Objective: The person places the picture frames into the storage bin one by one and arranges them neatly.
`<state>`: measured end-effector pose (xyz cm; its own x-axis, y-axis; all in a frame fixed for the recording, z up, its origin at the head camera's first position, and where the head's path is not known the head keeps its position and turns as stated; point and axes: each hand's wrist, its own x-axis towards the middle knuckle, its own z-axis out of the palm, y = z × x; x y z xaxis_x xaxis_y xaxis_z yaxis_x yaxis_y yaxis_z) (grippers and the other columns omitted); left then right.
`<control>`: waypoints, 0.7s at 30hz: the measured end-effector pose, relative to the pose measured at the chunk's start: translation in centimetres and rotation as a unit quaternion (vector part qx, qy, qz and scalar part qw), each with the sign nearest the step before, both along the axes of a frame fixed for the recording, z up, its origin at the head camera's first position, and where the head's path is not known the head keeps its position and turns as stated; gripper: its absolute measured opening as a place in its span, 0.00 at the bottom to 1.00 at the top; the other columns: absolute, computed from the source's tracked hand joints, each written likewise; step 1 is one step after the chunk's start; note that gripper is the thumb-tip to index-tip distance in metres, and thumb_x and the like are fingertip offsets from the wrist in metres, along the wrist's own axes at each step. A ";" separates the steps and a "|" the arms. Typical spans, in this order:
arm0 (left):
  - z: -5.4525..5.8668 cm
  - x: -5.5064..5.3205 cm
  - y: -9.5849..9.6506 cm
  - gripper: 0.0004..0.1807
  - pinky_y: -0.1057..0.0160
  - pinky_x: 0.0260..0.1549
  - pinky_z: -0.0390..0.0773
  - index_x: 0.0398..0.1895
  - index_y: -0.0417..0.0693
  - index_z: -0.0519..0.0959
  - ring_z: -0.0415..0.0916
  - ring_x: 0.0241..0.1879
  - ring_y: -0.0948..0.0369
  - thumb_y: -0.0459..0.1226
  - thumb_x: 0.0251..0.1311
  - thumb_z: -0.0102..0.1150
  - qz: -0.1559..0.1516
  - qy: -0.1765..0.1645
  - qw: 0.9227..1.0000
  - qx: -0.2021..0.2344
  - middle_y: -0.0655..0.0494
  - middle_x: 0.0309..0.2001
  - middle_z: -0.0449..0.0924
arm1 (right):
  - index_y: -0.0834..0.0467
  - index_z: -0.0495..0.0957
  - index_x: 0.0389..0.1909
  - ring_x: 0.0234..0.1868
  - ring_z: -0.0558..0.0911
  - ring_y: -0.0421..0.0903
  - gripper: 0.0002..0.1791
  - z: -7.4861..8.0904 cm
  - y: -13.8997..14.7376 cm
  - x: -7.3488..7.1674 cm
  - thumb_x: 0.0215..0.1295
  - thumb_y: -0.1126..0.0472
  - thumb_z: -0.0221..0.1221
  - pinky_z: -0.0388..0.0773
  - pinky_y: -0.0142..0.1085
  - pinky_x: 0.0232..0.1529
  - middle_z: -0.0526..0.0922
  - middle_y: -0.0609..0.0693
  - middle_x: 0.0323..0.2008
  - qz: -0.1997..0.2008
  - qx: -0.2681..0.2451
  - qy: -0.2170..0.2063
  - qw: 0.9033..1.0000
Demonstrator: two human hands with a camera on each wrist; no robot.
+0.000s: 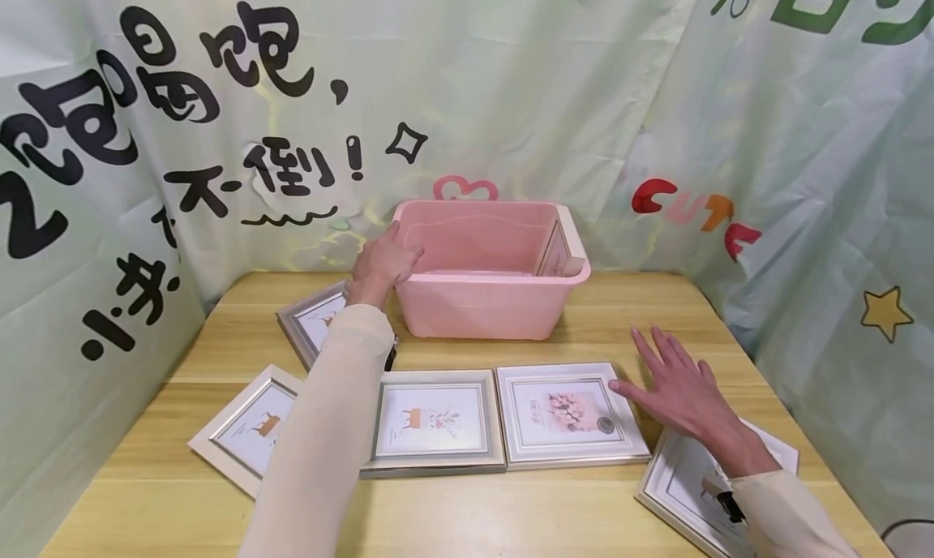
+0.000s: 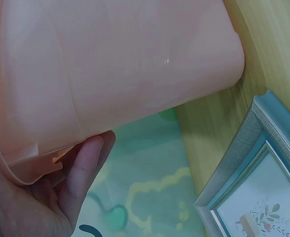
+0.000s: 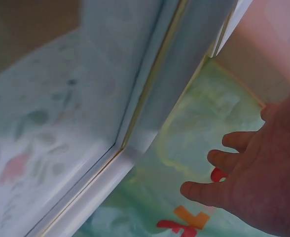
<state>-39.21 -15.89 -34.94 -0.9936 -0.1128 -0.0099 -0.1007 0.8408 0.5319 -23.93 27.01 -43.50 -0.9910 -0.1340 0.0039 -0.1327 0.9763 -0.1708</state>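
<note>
A pink plastic bin (image 1: 481,308) stands on the table's far side. My left hand (image 1: 383,264) grips the bin's left rim, its fingers curled under the lip in the left wrist view. Inside the bin, a picture frame (image 1: 559,251) leans upright against the right wall. My right hand (image 1: 686,392) has its fingers spread and holds nothing. It hovers between a white frame with a pink flower picture (image 1: 572,416) and another picture frame (image 1: 674,477), which the right wrist and sleeve partly cover.
Beside the flower frame lies a silver-edged picture frame (image 1: 438,418). Two more frames lie at the left, one pale (image 1: 244,428) and one grey-edged (image 1: 301,319), both partly hidden by the left arm. A printed cloth (image 1: 511,79) hangs behind the wooden table (image 1: 430,517).
</note>
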 end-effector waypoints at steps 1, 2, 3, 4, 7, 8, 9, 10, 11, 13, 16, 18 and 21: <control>0.0 0.0 0.0 0.43 0.41 0.63 0.66 0.78 0.63 0.43 0.61 0.68 0.38 0.63 0.62 0.40 0.001 0.000 1.000 0.000 0.43 0.76 0.53 | 0.52 0.39 0.78 0.73 0.47 0.71 0.56 -0.1 0.2 0.2 0.59 0.24 0.45 0.44 0.79 0.58 0.42 0.67 0.76 -0.002 0.001 -0.003 1.000; -0.1 0.0 0.0 0.43 0.41 0.63 0.66 0.78 0.63 0.43 0.62 0.67 0.38 0.63 0.62 0.40 0.002 0.000 1.000 -0.001 0.43 0.75 0.53 | 0.52 0.39 0.78 0.73 0.47 0.71 0.56 -0.1 0.3 0.3 0.59 0.24 0.46 0.44 0.79 0.58 0.43 0.67 0.76 -0.004 0.001 -0.007 1.000; -0.1 0.0 -0.1 0.43 0.41 0.62 0.67 0.78 0.63 0.43 0.63 0.67 0.38 0.63 0.62 0.40 0.004 0.001 1.000 -0.003 0.42 0.75 0.54 | 0.52 0.39 0.78 0.72 0.47 0.72 0.56 -0.2 0.5 0.4 0.58 0.23 0.46 0.44 0.79 0.57 0.43 0.68 0.76 -0.006 0.001 -0.011 1.000; -0.2 0.0 -0.1 0.43 0.41 0.62 0.67 0.78 0.63 0.43 0.64 0.66 0.38 0.63 0.62 0.39 0.005 0.001 1.000 -0.005 0.41 0.75 0.54 | 0.52 0.39 0.78 0.72 0.48 0.72 0.57 -0.3 0.7 0.6 0.58 0.23 0.46 0.44 0.79 0.57 0.43 0.68 0.75 -0.007 0.001 -0.014 1.000; -0.2 0.1 -0.2 0.43 0.41 0.62 0.67 0.78 0.63 0.43 0.63 0.66 0.38 0.63 0.62 0.39 0.005 0.002 1.000 -0.008 0.42 0.75 0.54 | 0.53 0.39 0.78 0.72 0.48 0.73 0.57 -0.6 1.3 1.0 0.58 0.23 0.47 0.44 0.80 0.56 0.43 0.70 0.75 -0.011 -0.004 -0.026 1.000; -0.2 0.1 -0.2 0.43 0.41 0.63 0.66 0.78 0.63 0.43 0.62 0.67 0.38 0.63 0.62 0.39 0.004 0.002 1.000 -0.009 0.42 0.75 0.53 | 0.53 0.39 0.78 0.71 0.48 0.74 0.57 -0.7 1.6 1.2 0.58 0.24 0.47 0.44 0.80 0.56 0.43 0.71 0.74 -0.013 -0.007 -0.029 0.999; -0.2 0.1 -0.2 0.43 0.41 0.64 0.65 0.78 0.63 0.43 0.61 0.68 0.38 0.63 0.62 0.39 0.002 0.001 1.000 -0.007 0.43 0.76 0.53 | 0.53 0.39 0.78 0.71 0.48 0.74 0.57 -0.9 1.9 1.4 0.58 0.25 0.48 0.45 0.80 0.55 0.43 0.71 0.74 -0.014 -0.009 -0.031 0.999; -0.2 0.1 -0.2 0.43 0.41 0.64 0.64 0.78 0.62 0.42 0.60 0.69 0.38 0.63 0.62 0.39 0.000 0.000 1.000 -0.006 0.44 0.76 0.52 | 0.54 0.39 0.78 0.71 0.48 0.74 0.57 -1.0 2.2 1.7 0.58 0.25 0.49 0.44 0.80 0.55 0.43 0.71 0.74 -0.014 -0.012 -0.034 0.999; -0.2 0.1 -0.2 0.43 0.41 0.65 0.64 0.78 0.62 0.42 0.59 0.70 0.39 0.62 0.63 0.39 -0.001 -0.002 1.000 -0.004 0.46 0.76 0.51 | 0.53 0.38 0.78 0.71 0.48 0.75 0.57 -1.1 2.5 1.9 0.58 0.26 0.49 0.44 0.80 0.55 0.43 0.72 0.74 -0.015 -0.016 -0.038 0.999; -0.1 0.1 -0.1 0.43 0.41 0.65 0.63 0.78 0.63 0.41 0.57 0.70 0.39 0.62 0.63 0.38 -0.003 -0.005 1.000 -0.002 0.47 0.77 0.50 | 0.53 0.37 0.78 0.70 0.48 0.76 0.57 -1.3 3.2 2.3 0.59 0.27 0.51 0.44 0.81 0.54 0.42 0.72 0.74 -0.016 -0.020 -0.042 0.999; -0.1 0.0 0.1 0.43 0.41 0.64 0.65 0.78 0.63 0.41 0.59 0.70 0.40 0.62 0.63 0.38 -0.001 -0.004 1.000 -0.004 0.46 0.76 0.51 | 0.52 0.35 0.78 0.69 0.49 0.77 0.58 -1.4 3.9 2.6 0.59 0.28 0.52 0.45 0.81 0.53 0.42 0.73 0.74 -0.014 -0.024 -0.051 0.998; -0.1 0.0 0.1 0.43 0.41 0.64 0.65 0.78 0.62 0.42 0.59 0.69 0.39 0.62 0.63 0.38 -0.002 0.000 1.000 -0.008 0.45 0.76 0.52 | 0.52 0.35 0.78 0.68 0.50 0.77 0.57 -1.3 4.3 2.8 0.59 0.28 0.52 0.46 0.82 0.52 0.43 0.73 0.73 -0.011 -0.022 -0.057 0.998; 0.0 -0.1 0.0 0.43 0.41 0.63 0.66 0.78 0.62 0.42 0.61 0.68 0.38 0.63 0.63 0.39 -0.006 0.007 1.000 -0.014 0.44 0.76 0.53 | 0.53 0.37 0.78 0.68 0.51 0.77 0.57 -1.1 4.6 3.2 0.59 0.29 0.52 0.47 0.82 0.51 0.46 0.74 0.72 -0.011 -0.016 -0.066 0.998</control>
<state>-39.34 -15.88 -34.98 -0.9949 -0.1006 0.0060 -0.0835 0.8560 0.5102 -20.71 31.61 -44.57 -0.9858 -0.1144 -0.1227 -0.0859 0.9725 -0.2164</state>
